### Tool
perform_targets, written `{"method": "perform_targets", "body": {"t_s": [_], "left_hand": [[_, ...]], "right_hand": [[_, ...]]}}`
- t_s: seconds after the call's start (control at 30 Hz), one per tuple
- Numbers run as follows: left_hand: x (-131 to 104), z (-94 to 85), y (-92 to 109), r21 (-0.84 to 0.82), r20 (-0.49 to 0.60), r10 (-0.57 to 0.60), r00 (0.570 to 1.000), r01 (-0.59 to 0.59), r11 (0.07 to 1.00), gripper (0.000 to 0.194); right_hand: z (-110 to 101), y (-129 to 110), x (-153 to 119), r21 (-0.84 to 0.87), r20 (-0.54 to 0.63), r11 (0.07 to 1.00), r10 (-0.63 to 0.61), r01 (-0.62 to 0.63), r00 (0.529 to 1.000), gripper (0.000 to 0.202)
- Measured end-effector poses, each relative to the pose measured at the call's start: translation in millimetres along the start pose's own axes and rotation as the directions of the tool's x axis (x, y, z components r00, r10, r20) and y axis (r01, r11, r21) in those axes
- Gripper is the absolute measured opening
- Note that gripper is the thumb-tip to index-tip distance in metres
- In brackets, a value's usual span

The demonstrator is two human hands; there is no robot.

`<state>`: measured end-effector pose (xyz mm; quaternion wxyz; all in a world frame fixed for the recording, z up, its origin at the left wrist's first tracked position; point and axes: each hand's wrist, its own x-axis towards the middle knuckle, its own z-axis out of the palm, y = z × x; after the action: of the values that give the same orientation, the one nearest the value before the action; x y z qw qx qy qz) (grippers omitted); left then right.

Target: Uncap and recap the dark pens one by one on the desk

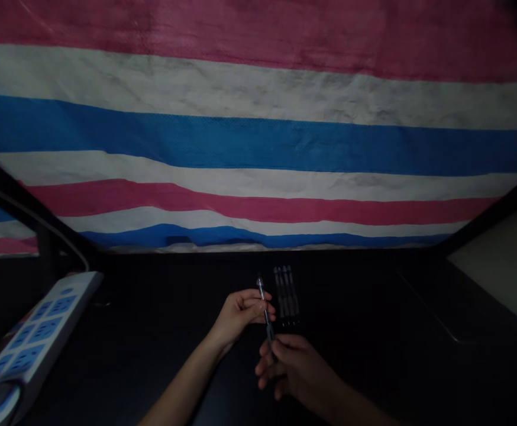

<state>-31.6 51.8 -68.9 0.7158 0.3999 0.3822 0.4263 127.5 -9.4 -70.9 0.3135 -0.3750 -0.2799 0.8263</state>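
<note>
A slim pen (pixel 265 307) with a clear barrel and a dark grip is held between my two hands above the dark tabletop. My left hand (pixel 241 310) pinches its upper barrel between thumb and fingers. Lower down, my right hand (pixel 291 364) grips the dark end, and its fingers cover the tip. Just beyond, to the right of my left hand, several similar pens (pixel 287 296) lie side by side in a row. Dim light hides their finer details.
A white power strip (pixel 41 331) with blue socket panels lies at the left, a dark plug at its near end. A dark flat panel with a thin edge (pixel 436 319) is at the right. Striped red, white and blue sheeting (pixel 258 142) hangs behind the black tabletop (pixel 152 355).
</note>
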Motion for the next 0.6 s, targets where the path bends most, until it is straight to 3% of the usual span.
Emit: {"method": "perform_targets", "body": {"t_s": [0.37,0.6], "left_hand": [[-0.5,1.5,-4.3,-0.085,-0.006,-0.002,1.0,0.001,0.996,0.034],[-2.3,6.7,-2.0,-0.054,-0.065,-0.008,0.998,0.005,0.999,0.035]], "right_hand": [[-1.6,-1.8,-2.5,0.021,-0.068,0.999,0.034,-0.033,0.997,0.039],[1.1,-0.7,-3.6,-0.097,-0.154,0.995,0.015,-0.03,0.988,0.038]]}}
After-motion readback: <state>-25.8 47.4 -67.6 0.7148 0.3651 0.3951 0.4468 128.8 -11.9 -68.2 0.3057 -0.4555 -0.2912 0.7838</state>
